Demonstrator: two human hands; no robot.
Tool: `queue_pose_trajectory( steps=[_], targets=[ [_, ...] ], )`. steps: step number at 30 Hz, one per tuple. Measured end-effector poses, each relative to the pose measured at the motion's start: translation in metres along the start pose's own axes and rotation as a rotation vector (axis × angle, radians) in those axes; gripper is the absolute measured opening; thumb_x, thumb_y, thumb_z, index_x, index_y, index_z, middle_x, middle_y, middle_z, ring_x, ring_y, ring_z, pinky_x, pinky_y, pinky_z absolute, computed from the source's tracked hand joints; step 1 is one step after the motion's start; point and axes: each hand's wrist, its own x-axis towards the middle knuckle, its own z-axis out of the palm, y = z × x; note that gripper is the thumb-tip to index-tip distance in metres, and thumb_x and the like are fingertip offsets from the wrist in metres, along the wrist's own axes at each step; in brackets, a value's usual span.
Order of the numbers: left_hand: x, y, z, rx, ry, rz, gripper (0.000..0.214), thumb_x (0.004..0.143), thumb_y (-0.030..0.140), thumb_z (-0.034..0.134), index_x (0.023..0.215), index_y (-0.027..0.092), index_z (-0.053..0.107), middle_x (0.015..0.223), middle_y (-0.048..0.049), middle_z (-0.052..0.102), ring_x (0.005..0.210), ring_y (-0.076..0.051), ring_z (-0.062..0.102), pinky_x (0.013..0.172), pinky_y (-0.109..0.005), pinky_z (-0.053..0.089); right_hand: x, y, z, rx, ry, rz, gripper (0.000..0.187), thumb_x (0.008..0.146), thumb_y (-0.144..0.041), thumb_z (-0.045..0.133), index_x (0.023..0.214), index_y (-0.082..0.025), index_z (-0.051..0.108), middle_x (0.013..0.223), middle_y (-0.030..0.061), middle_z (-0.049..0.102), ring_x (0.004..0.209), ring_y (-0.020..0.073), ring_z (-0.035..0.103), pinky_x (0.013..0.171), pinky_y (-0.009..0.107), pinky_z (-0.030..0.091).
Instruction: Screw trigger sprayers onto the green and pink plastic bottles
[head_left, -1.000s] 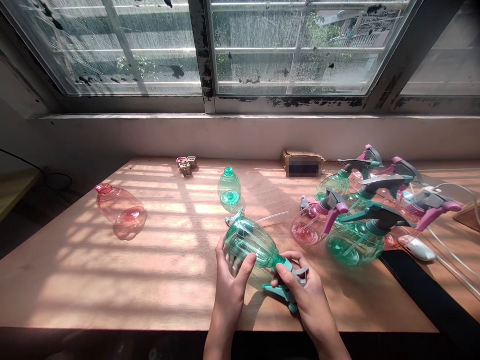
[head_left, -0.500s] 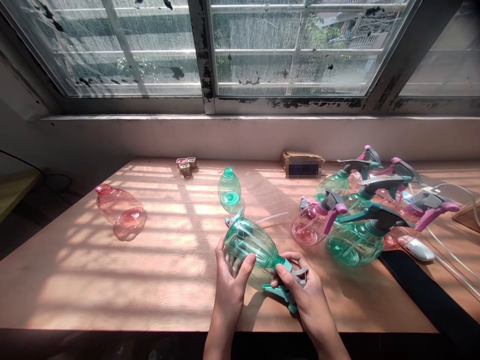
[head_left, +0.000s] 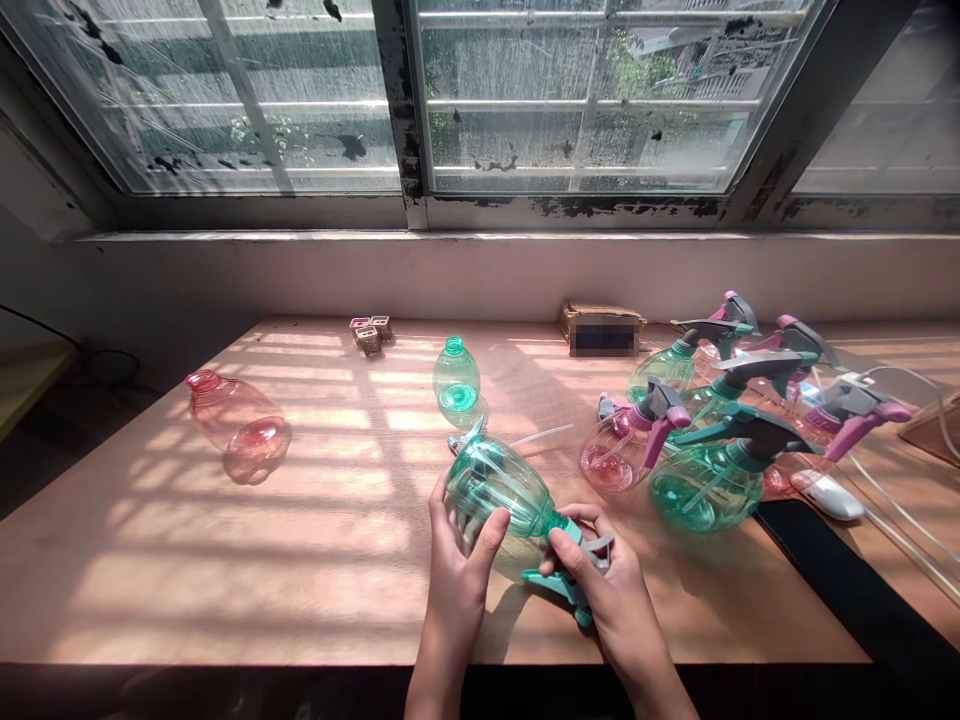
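A clear green bottle (head_left: 517, 490) lies tilted between my hands, its neck toward the lower right. My left hand (head_left: 469, 560) is closed around its body, thumb on the near side. At the neck, my right hand (head_left: 600, 580) grips the teal-and-grey trigger spray head (head_left: 564, 590), thumb and fingers round the collar; its fingers partly cover the head. Just behind the bottle lies another spray head (head_left: 469, 437), partly hidden, with a thin clear tube (head_left: 544, 434) nearby. Farther back an open green bottle (head_left: 456, 378) stands upright.
An open pink bottle (head_left: 244, 425) lies on its side at the left. Several assembled spray bottles (head_left: 705, 490) crowd the right, by a white mouse (head_left: 827, 494), cables and a black mat (head_left: 840, 580). Small sharpener-like blocks (head_left: 367, 340) and a boxy object (head_left: 600, 330) sit near the wall.
The view has shifted very slightly. Both hands keep the same hold on the green bottle and its spray head, with no clear movement.
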Motion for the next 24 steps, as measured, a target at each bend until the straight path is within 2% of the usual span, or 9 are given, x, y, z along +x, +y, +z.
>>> queue_pose_trajectory(
  steps=[13,24],
  targets=[
    [0.0000,0.0005,-0.0005,0.034,-0.002,-0.014,0.073,0.090,0.045,0.075,0.152,0.032,0.039,0.150,-0.0103,0.059,0.143,-0.030,0.056,0.115,-0.040,0.047,-0.0006,-0.0010,0.0013,0.007,0.009,0.013,0.053,0.077,-0.057,0.090,0.106,-0.020,0.066,0.074,0.0024,0.077,0.067,0.0202,0.073,0.062,0.028,0.059],
    [0.0005,0.0010,-0.0013,0.004,-0.020,-0.030,0.077,0.088,0.041,0.077,0.153,0.031,0.038,0.146,-0.0110,0.062,0.137,-0.029,0.061,0.111,-0.039,0.050,0.0002,-0.0001,0.0008,-0.028,0.030,-0.006,0.052,0.076,-0.058,0.089,0.105,-0.020,0.067,0.073,0.0020,0.076,0.064,0.0205,0.072,0.061,0.030,0.060]
  ],
)
